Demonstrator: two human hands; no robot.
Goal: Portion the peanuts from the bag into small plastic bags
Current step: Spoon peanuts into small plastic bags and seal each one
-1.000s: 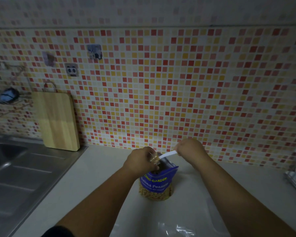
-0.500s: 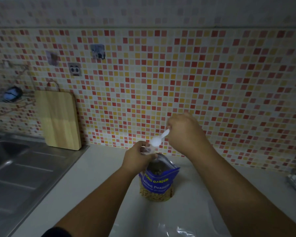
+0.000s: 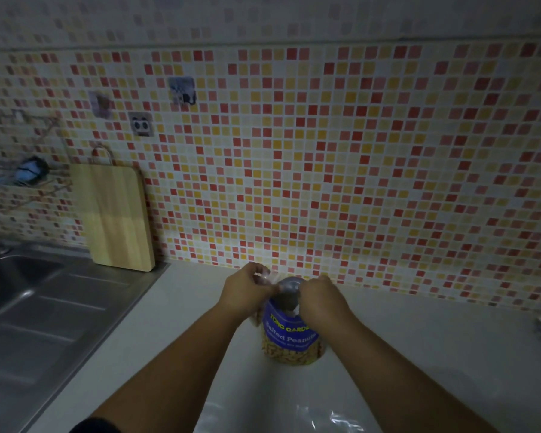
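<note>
I count one bag of peanuts (image 3: 289,334), standing upright on one pale counter (image 3: 419,354). I see two hands: one left hand (image 3: 242,293) and one right hand (image 3: 320,300), both at the bag's mouth. One clear plastic bag (image 3: 328,418) lies at the near edge; I cannot tell whether more lie under it. At far left I count one wooden cutting board (image 3: 116,217) and one steel sink (image 3: 28,307). Three small stickers (image 3: 141,124) sit on the tiled wall (image 3: 356,151).

Dim, vignetted, soft wide-angle view
</note>
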